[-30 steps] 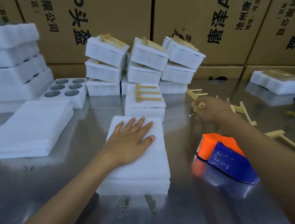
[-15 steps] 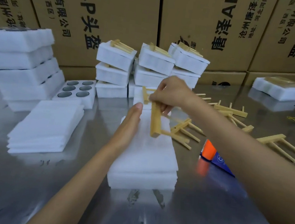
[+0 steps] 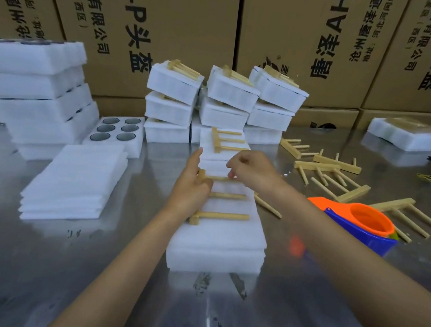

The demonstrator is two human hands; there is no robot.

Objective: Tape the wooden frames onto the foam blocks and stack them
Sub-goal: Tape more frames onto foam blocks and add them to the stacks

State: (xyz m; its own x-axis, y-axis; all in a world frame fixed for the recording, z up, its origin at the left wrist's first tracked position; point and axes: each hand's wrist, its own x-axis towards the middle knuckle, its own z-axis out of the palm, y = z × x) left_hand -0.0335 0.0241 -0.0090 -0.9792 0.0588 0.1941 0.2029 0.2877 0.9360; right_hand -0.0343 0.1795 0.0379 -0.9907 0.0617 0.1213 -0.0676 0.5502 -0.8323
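Observation:
A wooden frame (image 3: 225,215) with three pegs lies flat on top of the white foam block (image 3: 220,240) in front of me. My left hand (image 3: 191,187) rests on the frame's bar at the block's left edge, thumb over the bar. My right hand (image 3: 250,169) pinches the tip of the far peg. Behind, another foam block (image 3: 216,160) carries a second frame (image 3: 225,141). Finished foam blocks with frames stand stacked (image 3: 224,102) at the back. The orange and blue tape dispenser (image 3: 359,224) sits to the right.
Loose wooden frames (image 3: 328,166) lie scattered on the steel table at the right. A pile of foam sheets (image 3: 76,184) and a foam tray with round holes (image 3: 116,132) are at the left, tall foam stacks (image 3: 31,86) beyond. Cardboard boxes (image 3: 172,16) wall the back.
My right hand has brought a frame from the right and laid it flat on the foam block. My left hand has shifted to the frame's bar.

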